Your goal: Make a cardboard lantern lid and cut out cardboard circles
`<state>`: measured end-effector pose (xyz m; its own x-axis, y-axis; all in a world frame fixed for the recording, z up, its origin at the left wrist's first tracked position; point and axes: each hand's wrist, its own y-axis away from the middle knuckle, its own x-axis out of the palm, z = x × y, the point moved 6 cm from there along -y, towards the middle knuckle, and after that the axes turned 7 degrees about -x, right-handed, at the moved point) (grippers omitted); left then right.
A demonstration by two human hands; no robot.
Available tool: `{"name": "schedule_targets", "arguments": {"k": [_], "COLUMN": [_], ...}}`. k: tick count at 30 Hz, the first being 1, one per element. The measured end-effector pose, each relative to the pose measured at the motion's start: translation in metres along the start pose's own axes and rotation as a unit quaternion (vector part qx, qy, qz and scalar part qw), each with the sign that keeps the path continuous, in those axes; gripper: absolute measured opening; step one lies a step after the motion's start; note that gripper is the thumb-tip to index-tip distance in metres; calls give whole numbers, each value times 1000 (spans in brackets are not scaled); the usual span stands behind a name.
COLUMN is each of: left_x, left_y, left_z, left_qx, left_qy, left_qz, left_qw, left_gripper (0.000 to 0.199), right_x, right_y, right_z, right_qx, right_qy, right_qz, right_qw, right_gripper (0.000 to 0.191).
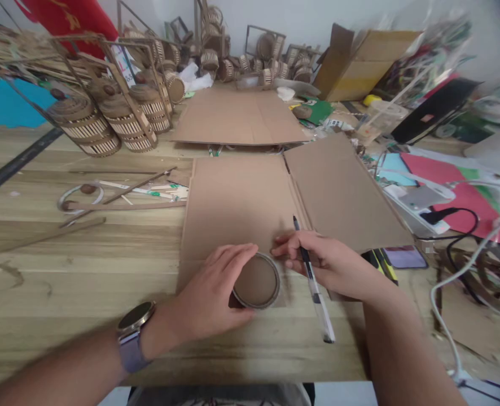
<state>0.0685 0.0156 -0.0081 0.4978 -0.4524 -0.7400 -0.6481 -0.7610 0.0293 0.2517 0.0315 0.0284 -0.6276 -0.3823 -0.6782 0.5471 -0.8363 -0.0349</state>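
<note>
My left hand [218, 287], with a watch [135, 324] on its wrist, curves around the left side of a round, grey-brown ring [277, 282]. Its fingers and thumb press against the rim. The ring lies at the near edge of a flat cardboard sheet [237, 197], and a plain brown surface shows inside it. To the right, my right hand [313, 256] holds a pen [318, 304] with a clear barrel and a black end between its fingers. The pen slants, with its black end pointing away from me. My right fingertips are close to the ring, apart from it.
Another cardboard piece [343, 197] adjoins on the right, one more [241, 115] behind. Slatted lanterns [84, 127] stand back left. Thin sticks [123, 192] lie left. A yellow-black tool [381, 265], a phone [406, 257] and a white cable [440, 287] are at right.
</note>
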Motion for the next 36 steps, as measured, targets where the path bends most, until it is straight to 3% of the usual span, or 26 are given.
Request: {"name": "schedule_targets", "arguments": {"k": [19,36], "left_x": [0,3], "left_y": [2,3], "left_z": [-4,-1], "left_qx": [-5,-12], "left_qy": [-14,-12], "left_qz": [42,56], "left_qw": [999,998], "left_gripper": [102,105], "right_x": [4,1], "right_y": [3,7], "right_z": [0,-2], "right_qx": [-23,-21], "right_qy": [34,34], "right_qz": [31,19], "right_qw": [999,999], "right_gripper": [14,22]}}
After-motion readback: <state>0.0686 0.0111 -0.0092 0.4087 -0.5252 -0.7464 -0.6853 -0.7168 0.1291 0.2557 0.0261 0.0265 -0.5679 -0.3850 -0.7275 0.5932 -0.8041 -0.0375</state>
